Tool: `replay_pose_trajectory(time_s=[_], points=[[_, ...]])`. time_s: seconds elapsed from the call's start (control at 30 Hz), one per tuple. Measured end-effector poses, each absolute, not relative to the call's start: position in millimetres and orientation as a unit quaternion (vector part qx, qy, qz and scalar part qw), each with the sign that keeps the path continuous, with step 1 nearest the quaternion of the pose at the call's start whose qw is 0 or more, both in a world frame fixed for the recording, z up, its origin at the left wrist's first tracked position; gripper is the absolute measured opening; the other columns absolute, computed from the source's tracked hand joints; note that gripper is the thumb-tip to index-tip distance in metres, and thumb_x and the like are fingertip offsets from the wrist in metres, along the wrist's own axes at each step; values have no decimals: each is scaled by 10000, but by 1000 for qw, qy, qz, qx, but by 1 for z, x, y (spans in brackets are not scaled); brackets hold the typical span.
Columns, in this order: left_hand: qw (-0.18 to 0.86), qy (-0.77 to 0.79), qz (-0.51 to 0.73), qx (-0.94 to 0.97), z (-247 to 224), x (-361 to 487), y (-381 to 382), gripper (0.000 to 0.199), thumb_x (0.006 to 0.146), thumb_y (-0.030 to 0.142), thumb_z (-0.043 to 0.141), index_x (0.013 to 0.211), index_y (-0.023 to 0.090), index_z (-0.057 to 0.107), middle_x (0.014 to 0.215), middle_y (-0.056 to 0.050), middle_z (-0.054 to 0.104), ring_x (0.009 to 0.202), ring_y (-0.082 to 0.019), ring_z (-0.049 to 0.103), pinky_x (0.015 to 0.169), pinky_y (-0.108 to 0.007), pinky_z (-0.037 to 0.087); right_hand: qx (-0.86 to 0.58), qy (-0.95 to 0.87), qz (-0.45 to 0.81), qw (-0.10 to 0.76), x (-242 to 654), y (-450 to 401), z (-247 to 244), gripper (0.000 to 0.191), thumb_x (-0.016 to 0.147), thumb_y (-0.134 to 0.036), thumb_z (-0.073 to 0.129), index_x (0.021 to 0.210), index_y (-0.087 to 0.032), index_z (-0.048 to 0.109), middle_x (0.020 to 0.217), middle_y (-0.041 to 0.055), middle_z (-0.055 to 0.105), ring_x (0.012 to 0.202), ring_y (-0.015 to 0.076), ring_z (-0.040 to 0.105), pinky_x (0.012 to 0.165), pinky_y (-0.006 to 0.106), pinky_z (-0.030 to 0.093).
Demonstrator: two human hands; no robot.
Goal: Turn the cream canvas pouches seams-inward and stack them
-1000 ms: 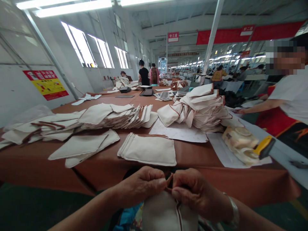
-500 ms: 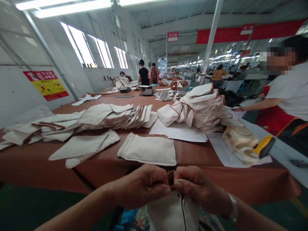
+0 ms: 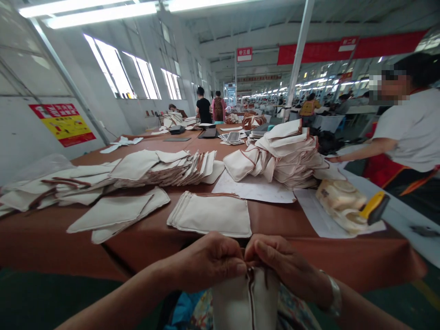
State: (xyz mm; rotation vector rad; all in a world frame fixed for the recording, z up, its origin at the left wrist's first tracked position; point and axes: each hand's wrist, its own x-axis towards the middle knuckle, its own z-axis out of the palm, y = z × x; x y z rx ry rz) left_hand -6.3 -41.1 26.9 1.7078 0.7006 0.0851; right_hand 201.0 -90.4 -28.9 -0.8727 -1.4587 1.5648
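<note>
A cream fabric piece [image 3: 230, 302] with a dark brown seam down its middle hangs below my hands, over my lap. My left hand [image 3: 209, 261] is closed on its top edge. My right hand [image 3: 283, 263], with a light band at the wrist, is closed on the same edge, its fingertips close to the left ones. Just beyond my hands, a short stack of cream pieces [image 3: 213, 214] lies at the edge of the brown-covered table [image 3: 147, 250]. The fingers partly hide the fabric's top edge.
Cream pieces [image 3: 137, 166] are heaped at left, and a taller pile [image 3: 288, 153] stands at right. A container [image 3: 338, 201] with a yellow-and-black tool [image 3: 374, 207] sits on white paper near the right corner. A person [image 3: 402, 123] stands at the right.
The brown edge that stood up between my fingers is now lower and mostly covered. My right fingers have shifted over the fabric's top, and the seam has moved slightly left.
</note>
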Motion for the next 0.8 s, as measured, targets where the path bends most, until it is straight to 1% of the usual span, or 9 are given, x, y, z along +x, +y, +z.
replay_pose_trajectory(time_s=[0.1,0.17,0.3,0.43,0.53,0.63,0.67,0.73,0.8], points=[[602,299,34,740,25,-8,-42,502,840,624,570,745,141,469,644,39,306,584,-83,245,480,-235,168,-321,-532,685,381,209,-88,-25,417,938,-518,468,867,-119,567,794,22,528,702,98,466,664,218,370],[589,300,29,750,26,-9,-42,502,856,625,545,762,136,488,643,39,304,585,-84,244,482,-239,167,-314,-546,694,350,214,-85,-22,381,911,-499,535,824,-128,539,768,1,486,684,86,421,646,208,342],[583,291,24,758,30,-9,-41,483,884,614,504,784,143,487,660,39,308,597,-87,239,492,-238,184,-319,-625,642,310,218,-81,-17,361,895,-478,564,828,-124,568,734,-15,448,661,83,341,596,210,292],[572,296,38,764,28,-6,-45,466,899,584,500,765,138,484,678,29,329,612,-87,268,505,-225,215,-374,-690,542,300,211,-88,-11,212,888,-327,550,806,-133,574,712,-15,500,638,82,392,556,192,318],[666,295,97,678,15,-1,-52,461,872,570,557,729,145,451,625,36,328,544,-73,261,479,-223,201,-395,-687,504,343,202,-95,-14,194,867,-286,549,733,-147,528,641,-34,470,580,70,375,495,179,286],[749,296,173,568,-1,3,-58,438,829,543,623,728,150,458,571,39,364,481,-63,264,461,-221,192,-354,-626,575,390,197,-92,-25,339,881,-439,556,718,-149,494,620,-42,437,553,61,336,482,186,264],[751,302,193,554,-4,3,-59,442,819,545,633,725,150,459,567,38,370,475,-64,265,459,-221,191,-344,-623,581,394,198,-87,-28,373,883,-479,553,726,-145,501,629,-35,454,558,63,351,495,189,284],[721,330,224,567,-5,1,-60,466,812,566,635,711,154,442,582,37,355,493,-66,262,465,-219,193,-351,-669,517,403,205,-77,-29,375,889,-495,552,797,-131,563,711,5,537,633,93,448,579,212,376],[648,367,252,618,1,-3,-60,490,830,591,604,694,154,431,613,32,325,537,-77,262,480,-219,209,-393,-706,414,420,214,-70,-21,371,914,-474,524,1036,-134,614,967,83,613,875,162,550,779,274,451]])
